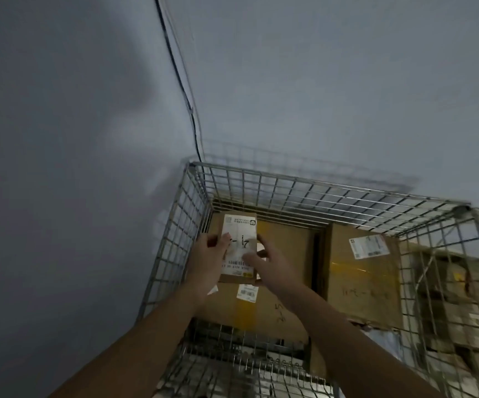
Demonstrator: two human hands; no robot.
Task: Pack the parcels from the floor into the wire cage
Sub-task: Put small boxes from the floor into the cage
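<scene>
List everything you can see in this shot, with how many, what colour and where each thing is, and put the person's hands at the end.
Wire cage: one, grey metal, against the wall corner.
Small parcel: one, brown with a white label, held over the cage's left side.
Large boxes: two, brown cardboard, inside the cage; one at left under the small parcel, one at right with a white label.
Cable: one, black, running down the wall corner to the cage.
Walls: pale grey, behind and left of the cage.
Parcels outside the cage: blurred, beyond its right side, count unclear.
Hands: left and right, both holding the small parcel.
</scene>
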